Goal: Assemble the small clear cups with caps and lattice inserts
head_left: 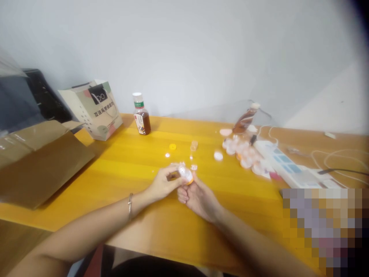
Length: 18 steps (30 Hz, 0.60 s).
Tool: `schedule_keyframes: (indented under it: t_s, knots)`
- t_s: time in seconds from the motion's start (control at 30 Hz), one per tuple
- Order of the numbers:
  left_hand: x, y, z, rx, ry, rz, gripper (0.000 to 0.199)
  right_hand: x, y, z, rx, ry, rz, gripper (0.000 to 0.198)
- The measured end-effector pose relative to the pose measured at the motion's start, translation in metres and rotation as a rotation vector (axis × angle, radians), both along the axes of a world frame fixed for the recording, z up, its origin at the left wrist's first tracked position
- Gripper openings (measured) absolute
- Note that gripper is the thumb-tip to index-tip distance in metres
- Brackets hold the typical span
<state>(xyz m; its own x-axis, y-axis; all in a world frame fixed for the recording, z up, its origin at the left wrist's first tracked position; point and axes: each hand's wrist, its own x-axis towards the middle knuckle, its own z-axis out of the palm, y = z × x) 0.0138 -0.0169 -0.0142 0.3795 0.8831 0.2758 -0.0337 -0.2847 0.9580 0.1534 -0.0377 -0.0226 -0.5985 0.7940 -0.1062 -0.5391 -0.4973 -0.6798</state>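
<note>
Between my hands, above the near middle of the table, is a small whitish clear container with an orange rim (186,175), blurred by motion. My left hand (165,184) grips it between thumb and fingers from the left. My right hand (200,197) has its fingers curled, and its thumb and forefinger press on the orange end from below right. Just beyond lie a small printed white piece (194,167), a tan clear block-like piece (194,145), a yellow ring-shaped cap (172,147) and a small white round piece (167,155).
A cardboard box (43,165) and a paper bag (95,111) stand left. A capped brown bottle (142,120) stands at the back; another bottle (246,120) leans at right. Several clear round containers (245,154), a white disc (218,156), a power strip (284,161) and cables lie right.
</note>
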Motion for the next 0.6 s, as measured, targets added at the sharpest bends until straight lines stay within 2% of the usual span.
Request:
schedule_keyframes:
  t_s: [0.07,0.3,0.37,0.47,0.53,0.6]
  knots:
    - [-0.001,0.001,0.001,0.011,0.035,0.007,0.02,0.003,0.002,0.0,0.037,-0.038,-0.018,0.033]
    - [-0.003,0.002,0.002,0.137,0.191,0.115,0.015,0.003,0.003,-0.012,0.249,-0.188,-0.266,0.027]
    - [-0.004,0.003,0.002,0.187,0.232,0.14,0.016,0.006,0.007,-0.013,0.293,-0.213,-0.262,0.024]
    - [-0.008,0.006,0.0,0.28,0.32,0.168,0.021,0.013,0.014,-0.009,0.361,-0.271,-0.167,0.02]
    - [-0.012,0.007,-0.002,0.395,0.435,0.206,0.027,0.017,0.017,-0.007,0.423,-0.333,-0.12,0.019]
    - [-0.015,0.008,-0.004,0.544,0.572,0.252,0.031,0.018,0.017,-0.007,0.498,-0.431,-0.145,0.022]
